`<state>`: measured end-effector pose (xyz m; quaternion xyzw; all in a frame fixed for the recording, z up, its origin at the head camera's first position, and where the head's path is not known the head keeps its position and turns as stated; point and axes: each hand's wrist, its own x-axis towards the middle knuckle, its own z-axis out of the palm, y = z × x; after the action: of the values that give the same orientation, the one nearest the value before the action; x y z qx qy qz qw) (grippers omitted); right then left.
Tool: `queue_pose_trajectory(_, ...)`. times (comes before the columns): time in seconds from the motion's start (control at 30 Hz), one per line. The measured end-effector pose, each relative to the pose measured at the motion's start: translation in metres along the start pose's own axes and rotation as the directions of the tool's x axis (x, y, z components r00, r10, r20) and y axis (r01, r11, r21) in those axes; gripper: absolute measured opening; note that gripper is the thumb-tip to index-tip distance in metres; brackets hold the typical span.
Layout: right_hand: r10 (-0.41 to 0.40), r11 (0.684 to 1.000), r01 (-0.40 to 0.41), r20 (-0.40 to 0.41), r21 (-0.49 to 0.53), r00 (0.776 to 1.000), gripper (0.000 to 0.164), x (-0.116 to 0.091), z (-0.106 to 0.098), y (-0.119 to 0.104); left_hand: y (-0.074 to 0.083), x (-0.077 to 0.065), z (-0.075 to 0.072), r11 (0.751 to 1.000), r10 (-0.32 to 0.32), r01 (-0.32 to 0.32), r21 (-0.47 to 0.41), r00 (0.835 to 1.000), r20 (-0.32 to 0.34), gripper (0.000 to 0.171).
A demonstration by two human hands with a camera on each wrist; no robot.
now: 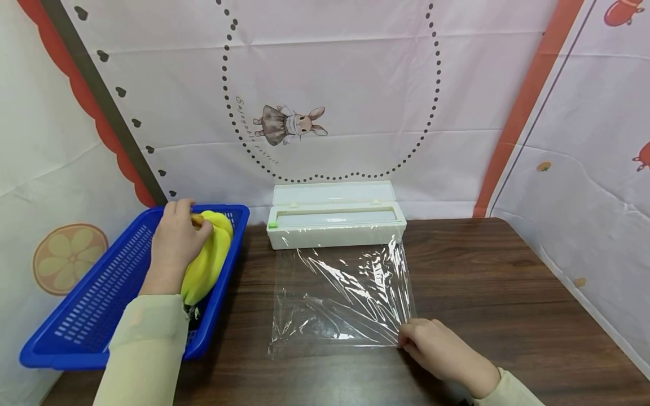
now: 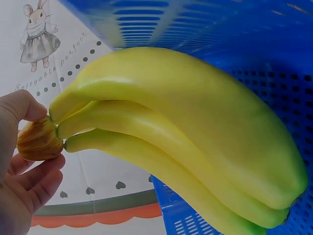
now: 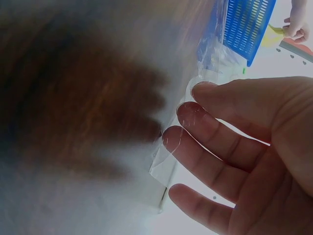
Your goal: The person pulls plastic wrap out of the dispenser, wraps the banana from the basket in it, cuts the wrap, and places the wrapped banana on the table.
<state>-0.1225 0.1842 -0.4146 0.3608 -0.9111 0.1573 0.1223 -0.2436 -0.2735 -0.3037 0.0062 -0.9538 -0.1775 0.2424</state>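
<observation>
A bunch of yellow bananas [image 1: 207, 265] with greenish tips is in the blue basket [image 1: 215, 316] at the left. My left hand [image 1: 178, 242] pinches its brown stem [image 2: 40, 139] between thumb and fingers, as the left wrist view shows closely. My right hand [image 1: 442, 349] pinches the near right corner of a sheet of clear plastic wrap [image 1: 340, 304]. From a white wrap dispenser [image 1: 337, 237] at the back, the sheet stretches toward me over the table. In the right wrist view the film [image 3: 168, 159] lies against the fingertips [image 3: 172, 139].
The dispenser's lid [image 1: 332, 193] stands raised against the printed cloth backdrop [image 1: 355, 90]. A small green piece [image 1: 273, 225] sits at the dispenser's left end. Dark wood tabletop [image 1: 472, 270] extends to the right of the film. Cloth also hangs along both sides.
</observation>
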Motion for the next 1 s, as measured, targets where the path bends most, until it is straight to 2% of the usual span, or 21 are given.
queue_pose_trajectory(0.33,0.020,1.000,-0.020,0.023,0.007,1.000,0.020,0.000,-0.001,0.000,0.005,-0.001,-0.002,1.000,0.021,-0.021,0.004,0.999,-0.049,0.045)
queue_pose_trajectory(1.0,0.015,1.000,-0.015,0.004,0.007,1.000,0.020,-0.002,0.000,0.001,0.019,0.001,-0.007,0.998,0.068,-0.069,-0.003,0.984,-0.164,0.041)
